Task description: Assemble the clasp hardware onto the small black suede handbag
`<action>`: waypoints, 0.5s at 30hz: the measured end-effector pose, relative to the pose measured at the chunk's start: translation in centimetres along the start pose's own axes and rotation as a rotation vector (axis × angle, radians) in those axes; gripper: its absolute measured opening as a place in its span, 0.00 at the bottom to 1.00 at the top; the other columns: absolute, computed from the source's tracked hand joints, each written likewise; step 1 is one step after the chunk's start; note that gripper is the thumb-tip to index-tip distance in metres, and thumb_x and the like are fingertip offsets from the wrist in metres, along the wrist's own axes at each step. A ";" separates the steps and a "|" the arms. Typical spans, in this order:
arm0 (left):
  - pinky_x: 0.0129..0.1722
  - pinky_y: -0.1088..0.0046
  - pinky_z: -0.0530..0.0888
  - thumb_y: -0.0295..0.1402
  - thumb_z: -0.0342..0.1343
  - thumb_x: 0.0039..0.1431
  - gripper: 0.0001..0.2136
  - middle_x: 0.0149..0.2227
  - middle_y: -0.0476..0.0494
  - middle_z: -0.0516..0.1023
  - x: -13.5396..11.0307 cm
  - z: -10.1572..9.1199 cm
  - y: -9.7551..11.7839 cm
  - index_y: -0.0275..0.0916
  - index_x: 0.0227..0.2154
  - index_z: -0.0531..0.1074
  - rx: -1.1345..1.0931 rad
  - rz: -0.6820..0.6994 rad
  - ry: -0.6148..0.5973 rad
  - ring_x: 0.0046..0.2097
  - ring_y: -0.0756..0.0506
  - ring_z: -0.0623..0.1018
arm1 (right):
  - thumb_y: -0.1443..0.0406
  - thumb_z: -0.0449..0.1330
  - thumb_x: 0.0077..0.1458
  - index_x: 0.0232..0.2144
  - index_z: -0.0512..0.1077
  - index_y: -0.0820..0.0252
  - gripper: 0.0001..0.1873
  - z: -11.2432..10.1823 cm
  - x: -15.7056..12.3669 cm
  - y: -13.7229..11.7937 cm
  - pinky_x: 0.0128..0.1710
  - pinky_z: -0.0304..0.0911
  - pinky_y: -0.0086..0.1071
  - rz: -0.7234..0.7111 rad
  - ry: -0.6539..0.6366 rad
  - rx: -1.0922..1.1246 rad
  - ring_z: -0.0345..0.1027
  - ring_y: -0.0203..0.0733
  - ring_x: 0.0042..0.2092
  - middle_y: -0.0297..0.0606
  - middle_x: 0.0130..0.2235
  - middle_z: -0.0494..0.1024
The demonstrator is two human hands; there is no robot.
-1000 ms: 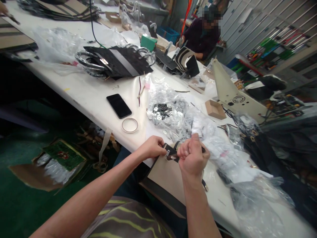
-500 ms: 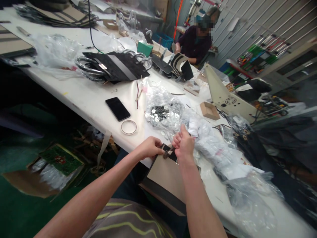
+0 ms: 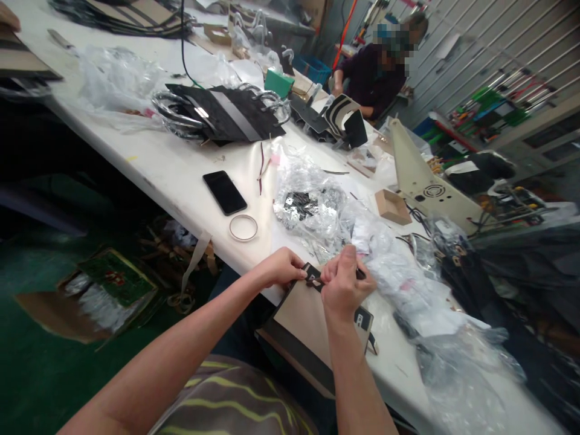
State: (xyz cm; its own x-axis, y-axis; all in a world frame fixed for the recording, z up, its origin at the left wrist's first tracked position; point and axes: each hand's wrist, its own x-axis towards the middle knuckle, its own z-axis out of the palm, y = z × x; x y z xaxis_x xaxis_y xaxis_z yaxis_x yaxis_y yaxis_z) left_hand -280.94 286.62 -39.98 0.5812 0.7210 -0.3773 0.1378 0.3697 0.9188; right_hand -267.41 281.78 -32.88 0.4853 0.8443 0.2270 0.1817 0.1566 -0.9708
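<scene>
A beige bag piece with black edges (image 3: 299,329) leans over the table's front edge by my lap. At its upper corner my left hand (image 3: 287,266) is closed, thumb and fingers pinching the black edge strip. Small metal fittings (image 3: 361,318) sit on the black strip along its top. My right hand (image 3: 344,281) is a fist just right of my left, above the strip. A dark narrow end (image 3: 360,274) sticks out of this fist; the rest of that thing is hidden by the fingers. A short dark strap end (image 3: 373,344) hangs at the piece's right side.
A plastic bag of small metal parts (image 3: 301,205) lies ahead, near a phone (image 3: 225,192) and a tape roll (image 3: 243,228). Crumpled plastic (image 3: 408,284) runs along the right. Black bag pieces (image 3: 226,115) lie farther back. Another person (image 3: 374,78) sits across the table.
My right fist has turned and shifted slightly right and down, and a dark end now shows from it. My left hand still pinches the edge. The view has shifted slightly. A hand appears at far left.
</scene>
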 end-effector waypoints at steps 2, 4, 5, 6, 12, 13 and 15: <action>0.24 0.75 0.69 0.32 0.63 0.52 0.12 0.22 0.49 0.75 0.0 0.2 0.1 0.32 0.35 0.88 0.045 -0.001 0.033 0.24 0.48 0.72 | 0.43 0.67 0.67 0.18 0.60 0.54 0.36 -0.4 1.2 -0.1 0.17 0.49 0.30 0.075 0.028 0.159 0.50 0.31 0.17 0.25 0.17 0.57; 0.23 0.74 0.70 0.32 0.62 0.52 0.12 0.21 0.49 0.74 0.1 0.4 0.1 0.32 0.34 0.88 0.067 -0.017 0.052 0.24 0.47 0.73 | 0.44 0.69 0.65 0.18 0.56 0.53 0.37 -0.9 2.9 -0.3 0.15 0.43 0.29 0.169 0.038 0.264 0.45 0.29 0.16 0.23 0.16 0.53; 0.23 0.73 0.70 0.33 0.62 0.52 0.12 0.21 0.49 0.73 0.1 0.5 0.1 0.32 0.34 0.87 0.073 -0.024 0.062 0.24 0.46 0.73 | 0.44 0.70 0.64 0.18 0.54 0.53 0.37 -1.0 3.8 -0.4 0.14 0.41 0.29 0.202 0.062 0.288 0.44 0.28 0.16 0.22 0.16 0.52; 0.23 0.73 0.70 0.33 0.63 0.52 0.11 0.21 0.49 0.74 0.1 0.6 0.1 0.32 0.34 0.87 0.076 -0.029 0.069 0.24 0.46 0.73 | 0.44 0.70 0.64 0.18 0.54 0.53 0.37 -1.1 4.6 -0.4 0.13 0.40 0.28 0.225 0.092 0.297 0.43 0.28 0.16 0.21 0.16 0.52; 0.22 0.72 0.66 0.32 0.62 0.51 0.10 0.21 0.49 0.71 0.0 1.0 0.6 0.32 0.31 0.85 0.078 -0.057 0.120 0.24 0.46 0.71 | 0.46 0.73 0.60 0.19 0.55 0.52 0.36 0.6 6.8 0.3 0.12 0.39 0.28 0.339 0.078 0.215 0.44 0.28 0.16 0.21 0.16 0.53; 0.22 0.72 0.64 0.32 0.63 0.50 0.08 0.20 0.50 0.70 0.0 1.1 0.6 0.32 0.28 0.84 0.093 -0.045 0.138 0.23 0.47 0.70 | 0.45 0.72 0.60 0.19 0.54 0.52 0.36 0.9 6.5 0.4 0.12 0.39 0.28 0.339 0.065 0.189 0.44 0.28 0.15 0.21 0.15 0.54; 0.23 0.73 0.60 0.31 0.63 0.49 0.07 0.19 0.51 0.68 0.1 1.2 0.7 0.32 0.25 0.82 0.123 -0.019 0.174 0.24 0.49 0.67 | 0.43 0.69 0.63 0.19 0.55 0.51 0.36 1.3 5.2 0.5 0.13 0.41 0.30 0.281 0.048 0.118 0.46 0.30 0.15 0.22 0.15 0.54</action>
State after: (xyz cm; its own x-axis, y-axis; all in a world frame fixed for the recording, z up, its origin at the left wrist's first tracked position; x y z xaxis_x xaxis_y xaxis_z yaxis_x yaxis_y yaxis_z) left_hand -279.84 286.23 -39.25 0.4316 0.8090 -0.3991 0.2508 0.3173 0.9145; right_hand -265.89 286.85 -32.27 0.5430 0.8382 -0.0505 -0.0647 -0.0182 -0.9977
